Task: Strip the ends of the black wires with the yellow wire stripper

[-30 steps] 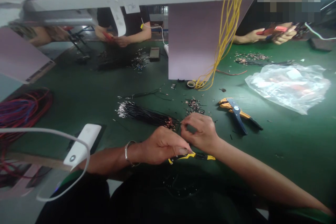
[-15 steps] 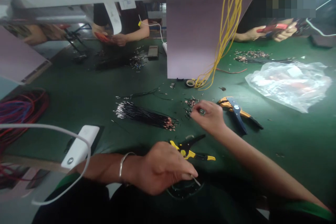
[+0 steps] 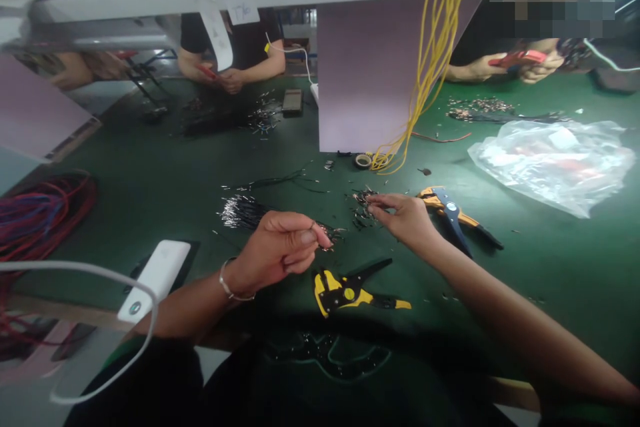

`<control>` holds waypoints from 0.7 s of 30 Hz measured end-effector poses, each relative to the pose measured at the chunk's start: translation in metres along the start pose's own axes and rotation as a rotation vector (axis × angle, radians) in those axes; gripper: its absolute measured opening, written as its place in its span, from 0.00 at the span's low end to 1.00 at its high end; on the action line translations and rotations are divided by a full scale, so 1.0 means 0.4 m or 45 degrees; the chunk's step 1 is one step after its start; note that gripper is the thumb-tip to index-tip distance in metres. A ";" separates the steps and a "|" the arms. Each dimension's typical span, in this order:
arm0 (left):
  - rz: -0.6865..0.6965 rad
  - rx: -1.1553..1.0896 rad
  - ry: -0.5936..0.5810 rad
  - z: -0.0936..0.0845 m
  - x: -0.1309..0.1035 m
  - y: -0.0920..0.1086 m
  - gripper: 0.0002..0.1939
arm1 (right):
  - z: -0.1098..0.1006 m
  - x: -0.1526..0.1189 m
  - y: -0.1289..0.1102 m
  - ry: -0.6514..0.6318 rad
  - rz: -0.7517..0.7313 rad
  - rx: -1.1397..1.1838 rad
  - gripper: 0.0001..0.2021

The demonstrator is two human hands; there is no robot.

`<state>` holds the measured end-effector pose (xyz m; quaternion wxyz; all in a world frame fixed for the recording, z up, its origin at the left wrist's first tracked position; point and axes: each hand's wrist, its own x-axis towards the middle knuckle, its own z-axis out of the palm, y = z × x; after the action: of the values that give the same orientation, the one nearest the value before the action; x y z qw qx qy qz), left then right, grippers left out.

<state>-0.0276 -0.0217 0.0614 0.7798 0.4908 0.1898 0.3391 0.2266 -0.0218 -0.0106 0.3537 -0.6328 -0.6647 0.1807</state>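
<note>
Left hand (image 3: 280, 245): narrow grip over the black wire bundle (image 3: 251, 212); contents indiscernible. Right hand (image 3: 407, 217): grip slightly parted, at small metallic pieces (image 3: 361, 201).

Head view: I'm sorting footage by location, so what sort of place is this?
Probably a wiring workshop: a bundle of black wires and a yellow-black tool lie on a green table, and a co-worker's hand across it grips a red tool.

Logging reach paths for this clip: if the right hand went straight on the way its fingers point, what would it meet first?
The right hand would likely first meet the pile of small copper-coloured pieces at its fingertips; depth leaves contact unclear.
</note>
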 end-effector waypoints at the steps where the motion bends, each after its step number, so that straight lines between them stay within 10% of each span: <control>1: -0.005 -0.018 0.014 -0.003 0.003 0.001 0.07 | -0.003 0.002 0.001 0.010 0.000 -0.051 0.11; 12: -0.042 -0.104 0.046 -0.027 0.019 -0.005 0.08 | -0.011 -0.036 -0.041 0.115 0.102 0.151 0.08; 21: -0.083 -0.160 0.030 -0.025 0.026 -0.015 0.08 | 0.003 -0.067 -0.127 -0.400 0.360 1.063 0.12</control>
<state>-0.0246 -0.0097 0.0521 0.8174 0.4303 0.1933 0.3305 0.1882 -0.0541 0.0169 0.4450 -0.4856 -0.4878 0.5730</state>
